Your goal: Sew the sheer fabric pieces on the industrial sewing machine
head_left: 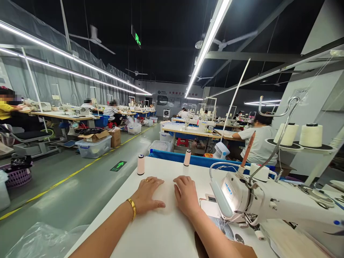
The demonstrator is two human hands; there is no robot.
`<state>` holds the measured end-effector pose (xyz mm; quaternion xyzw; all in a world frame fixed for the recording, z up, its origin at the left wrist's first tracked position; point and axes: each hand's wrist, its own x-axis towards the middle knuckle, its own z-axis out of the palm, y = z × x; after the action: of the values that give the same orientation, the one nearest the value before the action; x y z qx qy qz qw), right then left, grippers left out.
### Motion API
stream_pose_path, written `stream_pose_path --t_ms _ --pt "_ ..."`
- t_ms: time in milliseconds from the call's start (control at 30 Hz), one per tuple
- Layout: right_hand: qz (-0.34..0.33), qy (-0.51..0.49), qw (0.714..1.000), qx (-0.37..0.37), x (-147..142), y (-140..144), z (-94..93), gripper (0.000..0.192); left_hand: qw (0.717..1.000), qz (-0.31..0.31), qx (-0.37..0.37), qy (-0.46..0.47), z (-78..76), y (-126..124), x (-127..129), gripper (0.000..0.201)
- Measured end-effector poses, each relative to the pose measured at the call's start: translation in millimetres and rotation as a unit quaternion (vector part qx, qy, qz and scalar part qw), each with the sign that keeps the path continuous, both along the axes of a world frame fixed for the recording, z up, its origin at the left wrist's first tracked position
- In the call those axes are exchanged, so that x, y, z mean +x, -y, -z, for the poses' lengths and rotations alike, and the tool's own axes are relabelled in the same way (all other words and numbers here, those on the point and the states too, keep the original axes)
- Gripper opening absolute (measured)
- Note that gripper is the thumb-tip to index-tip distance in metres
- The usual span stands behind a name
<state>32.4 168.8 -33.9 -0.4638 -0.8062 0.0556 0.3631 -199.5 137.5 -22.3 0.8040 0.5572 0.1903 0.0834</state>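
Note:
My left hand (147, 197) rests palm down over the white tabletop (145, 236), its fingers stretched and the thumb held apart. Across a small gap, my right hand (185, 195) is open too, with loosely curved fingers and its thumb apart. A faint pale patch shows between them, too blurred to make out. Beyond my left hand stands a pale pink thread spool (141, 165), and a second pink spool (187, 158) is upright near the far edge. To the right of my right hand is a white sewing machine (233, 197), its lamp lit.
White thread cones (311, 136) sit on a stand at right. A pencil (248, 148) sticks up from the machine. Blue cloth (166, 154) hangs along the far table edge. A plastic bag (37, 240) lies lower left. A person (262, 141) sits beyond the machine.

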Motion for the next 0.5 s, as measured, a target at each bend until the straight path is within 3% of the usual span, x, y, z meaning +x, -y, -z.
stream_pose_path --t_ms 133,500 --pt "-0.037 0.046 0.998 -0.013 -5.4 3.3 4.0 0.030 0.999 -0.017 -0.029 -0.022 -1.0 1.3 1.9 0.103" --pt "0.021 0.099 0.990 -0.101 -1.8 -1.4 7.7 0.040 0.992 -0.076 -0.073 -0.075 -7.5 5.7 7.7 0.114"
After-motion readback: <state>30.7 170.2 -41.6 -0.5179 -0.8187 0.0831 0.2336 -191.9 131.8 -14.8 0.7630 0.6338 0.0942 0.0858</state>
